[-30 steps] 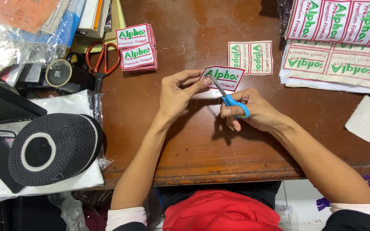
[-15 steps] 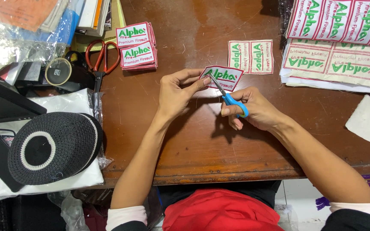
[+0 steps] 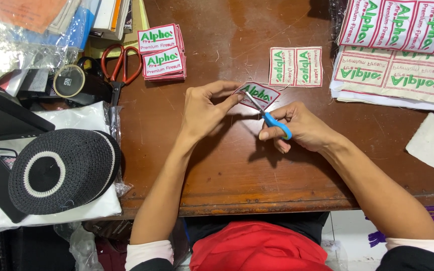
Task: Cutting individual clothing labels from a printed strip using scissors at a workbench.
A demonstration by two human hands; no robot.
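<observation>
Left hand (image 3: pixel 204 113) pinches the small white embroidered patch with red border (image 3: pixel 257 94) just above the brown wooden tabletop (image 3: pixel 227 165), its long axis running left-right, while the right hand (image 3: pixel 302 128), fingers closed around blue-handled scissors (image 3: pixel 267 115), angles blades into its lower edge.

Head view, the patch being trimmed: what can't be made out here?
- Left edge of the patch: covered by the left hand.
- Handles of the blue scissors: mostly wrapped by the right hand, so the finger grip is unclear.
- Where the blades meet the cloth: too small to see.
- Sheets of uncut patches: cut off by the top and right edges.
</observation>
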